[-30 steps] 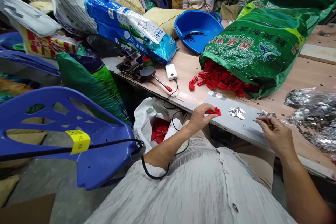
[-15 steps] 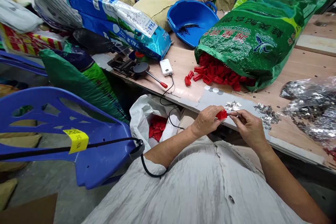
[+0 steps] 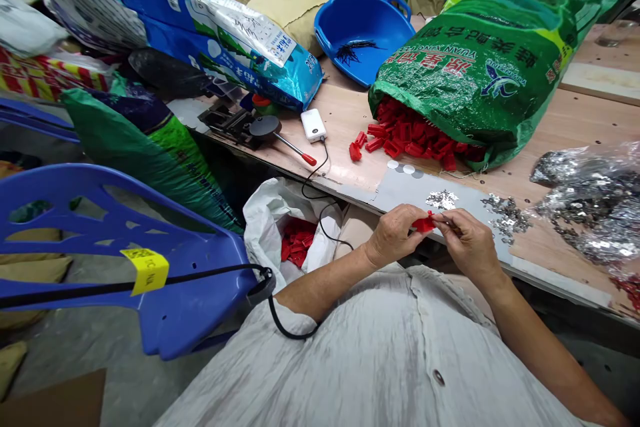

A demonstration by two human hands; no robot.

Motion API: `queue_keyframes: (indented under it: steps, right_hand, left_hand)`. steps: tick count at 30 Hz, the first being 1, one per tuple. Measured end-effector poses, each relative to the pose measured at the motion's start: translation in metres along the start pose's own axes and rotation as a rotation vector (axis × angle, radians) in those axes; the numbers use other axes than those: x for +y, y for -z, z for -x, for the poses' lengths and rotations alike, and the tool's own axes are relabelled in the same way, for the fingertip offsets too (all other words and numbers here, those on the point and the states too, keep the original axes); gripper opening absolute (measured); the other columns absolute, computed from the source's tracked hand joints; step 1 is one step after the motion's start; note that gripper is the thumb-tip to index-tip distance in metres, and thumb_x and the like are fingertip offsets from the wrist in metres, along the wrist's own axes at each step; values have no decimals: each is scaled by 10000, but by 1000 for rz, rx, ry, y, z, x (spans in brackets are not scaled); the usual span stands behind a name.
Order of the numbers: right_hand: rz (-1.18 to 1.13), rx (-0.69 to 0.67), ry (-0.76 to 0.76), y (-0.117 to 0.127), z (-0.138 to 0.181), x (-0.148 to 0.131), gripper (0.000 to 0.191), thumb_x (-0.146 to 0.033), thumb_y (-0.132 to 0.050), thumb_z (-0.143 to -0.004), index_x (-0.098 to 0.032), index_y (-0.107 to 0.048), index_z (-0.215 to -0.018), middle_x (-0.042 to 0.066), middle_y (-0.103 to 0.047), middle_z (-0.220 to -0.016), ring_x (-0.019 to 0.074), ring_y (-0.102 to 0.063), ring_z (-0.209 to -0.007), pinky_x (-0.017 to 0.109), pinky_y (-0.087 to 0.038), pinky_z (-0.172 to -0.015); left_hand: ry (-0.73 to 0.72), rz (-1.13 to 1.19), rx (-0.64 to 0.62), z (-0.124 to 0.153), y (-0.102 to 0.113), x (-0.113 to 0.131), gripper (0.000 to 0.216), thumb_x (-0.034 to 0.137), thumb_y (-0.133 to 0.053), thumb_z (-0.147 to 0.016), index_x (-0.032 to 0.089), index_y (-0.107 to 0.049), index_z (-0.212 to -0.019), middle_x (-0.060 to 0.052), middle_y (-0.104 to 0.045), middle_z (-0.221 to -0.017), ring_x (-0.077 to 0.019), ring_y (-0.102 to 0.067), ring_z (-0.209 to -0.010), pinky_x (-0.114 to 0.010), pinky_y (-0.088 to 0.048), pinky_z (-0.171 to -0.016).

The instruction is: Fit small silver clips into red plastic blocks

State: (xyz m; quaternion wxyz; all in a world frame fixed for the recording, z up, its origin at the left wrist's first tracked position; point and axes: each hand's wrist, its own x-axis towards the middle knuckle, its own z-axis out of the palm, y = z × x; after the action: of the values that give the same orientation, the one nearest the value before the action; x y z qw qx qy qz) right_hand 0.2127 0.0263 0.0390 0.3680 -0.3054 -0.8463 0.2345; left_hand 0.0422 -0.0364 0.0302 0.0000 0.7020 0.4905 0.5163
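Above the table's front edge, my left hand (image 3: 395, 235) pinches a small red plastic part (image 3: 425, 222) between thumb and fingers. My right hand (image 3: 469, 241) is closed too, its fingertips against the right end of that part. Whatever small thing it pinches is mostly hidden by the fingers. Just beyond the hands, a pile of shiny small metal pieces (image 3: 442, 199) lies on a grey sheet (image 3: 395, 190). Darker metal pieces (image 3: 507, 219) are scattered to the right of it. Loose red parts (image 3: 413, 137) spill from the mouth of a green sack (image 3: 480, 73).
A white bag (image 3: 263, 213) of red pieces stands below the table edge. On the table are a hand press (image 3: 250, 127), a white power bank (image 3: 313, 125) with a cable, a blue basin (image 3: 367, 20) and plastic-wrapped metal pieces (image 3: 595, 207). A blue chair (image 3: 190, 300) stands left.
My right hand has moved slightly left and closer to my left hand, so its fingertips now meet the red part. The red part is tilted differently. The view has shifted slightly.
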Motion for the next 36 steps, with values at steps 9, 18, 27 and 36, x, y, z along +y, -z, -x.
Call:
queue_keyframes:
  steps: [9,18,27,36]
  right_hand:
    - [-182,-78,-171,0,6,4,136,-286,-577,-933,-239,-704,-942,41,-686,-907,185,-633,-830,321,-488,-742]
    - [-373,-154,-511,18,3,15,206,-425,-667,-854,-230,-647,-919,7,-637,-865,139,-525,-708,288,-413,-670]
    - [-566,-306,-509,6,1,17,319,-487,-692,-814,-231,-502,-817,-26,-521,-775,133,-472,-690,271,-402,-633]
    - [-642,-370,-583,4,15,21,389,-536,-705,-785,-216,-512,-891,-14,-556,-813,134,-510,-714,278,-414,-642]
  left_hand:
    - [10,32,-16,3,-2,0,180,210,-661,-862,181,-603,-1030,-54,-720,-891,-159,-693,-840,-304,-581,-782]
    - [-7,60,14,4,-3,0,217,225,-686,-852,187,-594,-1045,-57,-719,-895,-159,-698,-833,-302,-585,-765]
    - [35,100,-27,10,-10,8,164,228,-672,-861,193,-606,-1007,-55,-731,-902,-164,-701,-853,-307,-572,-790]
    - [150,227,-82,19,-9,9,214,281,-729,-815,168,-623,-962,-60,-713,-857,-159,-682,-786,-284,-551,-752]
